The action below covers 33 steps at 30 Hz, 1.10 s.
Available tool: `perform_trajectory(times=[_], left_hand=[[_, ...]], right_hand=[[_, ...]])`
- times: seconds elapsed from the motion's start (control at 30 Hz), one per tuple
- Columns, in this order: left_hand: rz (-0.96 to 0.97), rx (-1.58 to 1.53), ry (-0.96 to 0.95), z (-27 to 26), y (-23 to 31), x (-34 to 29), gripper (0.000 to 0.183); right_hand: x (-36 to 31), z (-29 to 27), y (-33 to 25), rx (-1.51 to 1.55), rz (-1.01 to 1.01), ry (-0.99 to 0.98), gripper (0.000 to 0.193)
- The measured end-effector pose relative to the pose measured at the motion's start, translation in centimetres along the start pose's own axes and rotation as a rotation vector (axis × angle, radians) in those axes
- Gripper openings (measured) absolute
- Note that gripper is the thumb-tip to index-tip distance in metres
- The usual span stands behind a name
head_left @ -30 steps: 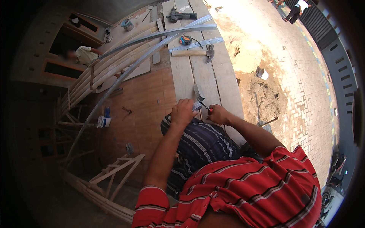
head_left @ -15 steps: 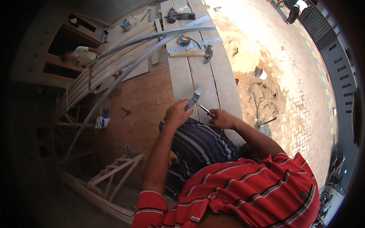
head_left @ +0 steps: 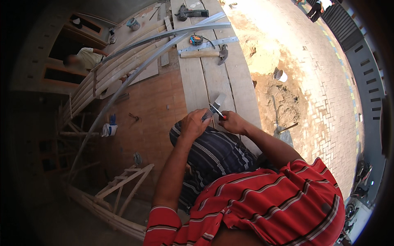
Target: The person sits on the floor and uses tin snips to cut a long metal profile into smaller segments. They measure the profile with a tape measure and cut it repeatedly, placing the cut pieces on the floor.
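Note:
My left hand [head_left: 194, 124] is closed around a short grey metal-looking piece [head_left: 216, 104] with a pale flared end and a darker band; its exact kind is unclear. In my right hand [head_left: 234, 123] is a slim screwdriver [head_left: 217, 111] with a red part near my fingers. Its thin shaft crosses the grey piece close to the dark band and seems to touch it. Both hands are above the wooden planks [head_left: 242, 88], just beyond my knee in dark patterned cloth [head_left: 211, 151].
Farther along the planks lie a hammer [head_left: 205, 53], a tape measure [head_left: 196, 39], a perforated metal strip [head_left: 230, 40] and a cordless drill [head_left: 191, 14]. Long metal profiles [head_left: 135, 76] cross at left. A person [head_left: 88, 58] is at far left; a bucket [head_left: 280, 76] lies on sandy ground.
My right hand has moved up and left, bringing the screwdriver against the grey piece. My left hand has shifted slightly right, still holding the piece.

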<state>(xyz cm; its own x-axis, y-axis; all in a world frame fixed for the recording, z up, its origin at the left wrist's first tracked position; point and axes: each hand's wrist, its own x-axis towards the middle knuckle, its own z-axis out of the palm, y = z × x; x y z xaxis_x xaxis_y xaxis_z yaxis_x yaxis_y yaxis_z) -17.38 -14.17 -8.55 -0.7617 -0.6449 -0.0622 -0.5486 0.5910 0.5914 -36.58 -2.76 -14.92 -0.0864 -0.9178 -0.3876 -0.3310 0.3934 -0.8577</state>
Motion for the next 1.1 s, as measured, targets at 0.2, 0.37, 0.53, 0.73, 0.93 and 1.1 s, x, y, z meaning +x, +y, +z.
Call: perform_trajectory(times=[0.2,0.37,0.53,0.73,0.93,1.1], left_hand=[[-0.032,-0.029,0.024,-0.2,-0.1,0.6,0.024],[-0.188,-0.022,-0.055,-1.0,0.2,1.7,0.028],[-0.189,-0.040,-0.037,-1.2,-1.3,1.6,0.029],[-0.184,-0.063,-0.008,-0.1,-2.9,1.6,0.033],[-0.238,-0.189,-0.043,-0.3,-3.6,1.5,0.037],[-0.205,-0.165,-0.023,-0.3,-3.6,1.3,0.041]], right_hand=[[0.2,0.2,-1.2,0.035,0.038,0.023,0.031],[2.1,1.7,-0.5,0.097,-0.032,0.077,0.031],[2.8,2.2,-1.0,0.073,-0.043,0.083,0.031],[3.0,2.7,-0.7,0.088,0.003,0.062,0.032],[2.4,3.5,-0.7,0.082,-0.028,0.101,0.031],[2.1,4.0,-0.4,0.118,-0.017,0.106,0.031]])
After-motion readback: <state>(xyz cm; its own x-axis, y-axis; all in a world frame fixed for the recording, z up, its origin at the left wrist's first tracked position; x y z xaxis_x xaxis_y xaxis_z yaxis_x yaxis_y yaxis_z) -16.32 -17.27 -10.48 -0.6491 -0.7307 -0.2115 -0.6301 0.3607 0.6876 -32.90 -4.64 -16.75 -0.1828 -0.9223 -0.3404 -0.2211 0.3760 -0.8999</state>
